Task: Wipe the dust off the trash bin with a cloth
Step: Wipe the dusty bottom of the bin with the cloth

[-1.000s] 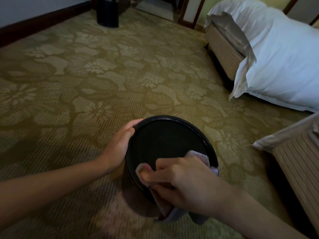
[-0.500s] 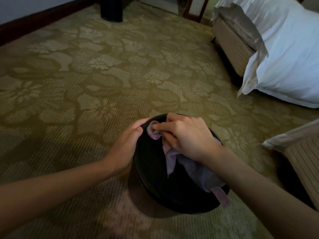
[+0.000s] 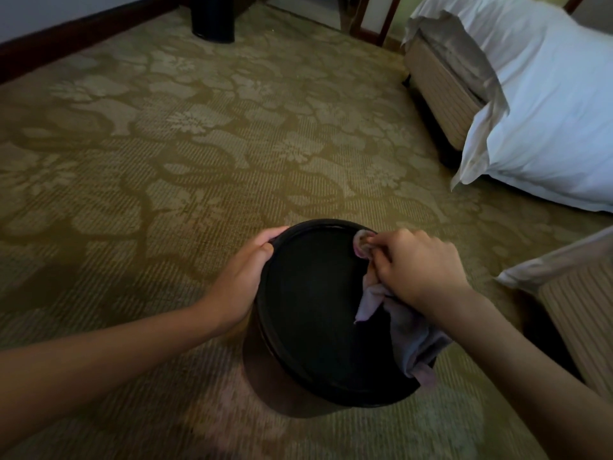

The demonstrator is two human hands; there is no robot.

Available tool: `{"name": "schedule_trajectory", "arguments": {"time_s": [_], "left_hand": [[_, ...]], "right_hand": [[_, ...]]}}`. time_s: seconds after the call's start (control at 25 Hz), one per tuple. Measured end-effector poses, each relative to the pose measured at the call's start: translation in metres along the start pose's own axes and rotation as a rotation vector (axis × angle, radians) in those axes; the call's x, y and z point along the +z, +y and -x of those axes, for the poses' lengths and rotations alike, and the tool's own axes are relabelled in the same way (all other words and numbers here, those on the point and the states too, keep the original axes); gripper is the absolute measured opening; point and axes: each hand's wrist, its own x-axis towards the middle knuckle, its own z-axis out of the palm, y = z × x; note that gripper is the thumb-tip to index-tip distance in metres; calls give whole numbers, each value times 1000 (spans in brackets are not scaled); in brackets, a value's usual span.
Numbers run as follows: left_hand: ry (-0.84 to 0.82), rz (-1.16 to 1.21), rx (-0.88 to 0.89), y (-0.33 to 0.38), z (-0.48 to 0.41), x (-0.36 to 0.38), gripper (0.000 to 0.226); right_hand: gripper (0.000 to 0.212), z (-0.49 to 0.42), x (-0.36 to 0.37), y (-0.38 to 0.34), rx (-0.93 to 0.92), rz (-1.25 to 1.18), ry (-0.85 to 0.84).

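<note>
On the carpet point(image 3: 166, 194), the left hand point(image 3: 240, 277) grips the trash bin point(image 3: 315, 310) rim while the right hand point(image 3: 418, 270) fingers pinch the cloth point(image 3: 374, 300); hard wiping could tip the bin.

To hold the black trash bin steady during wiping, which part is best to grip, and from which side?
I would grip the trash bin by its rim, from the left, as the left hand does. The rim is a raised lip that fingers can curl over, and the right hand presses the cloth on the far right rim, leaving the left free.
</note>
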Motion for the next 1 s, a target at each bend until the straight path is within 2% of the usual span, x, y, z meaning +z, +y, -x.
{"name": "schedule_trajectory", "arguments": {"time_s": [0.24,0.36,0.44,0.52,0.64,0.76,0.88,1.0], "left_hand": [[-5,2,2,4,3,1,39],[-11,-17,-6,5,4,1,40],[-6,-29,-17,6,4,1,40],[5,-31,-19,6,4,1,40],[9,-44,-26,8,6,1,41],[18,-32,-31,8,6,2,41],[11,20,-47,6,3,3,40],[9,76,-45,3,-1,2,34]], "right_hand": [[36,43,-5,30,112,-15,-123],[41,70,-15,35,112,-99,-186],[35,87,-18,36,95,-103,-201],[30,102,-20,35,66,-206,-250],[40,120,-28,28,-30,-467,-307],[42,129,-28,4,-195,-452,-267],[30,114,-19,-33,-443,-287,-97],[21,75,-5,-61,-455,-211,77]]}}
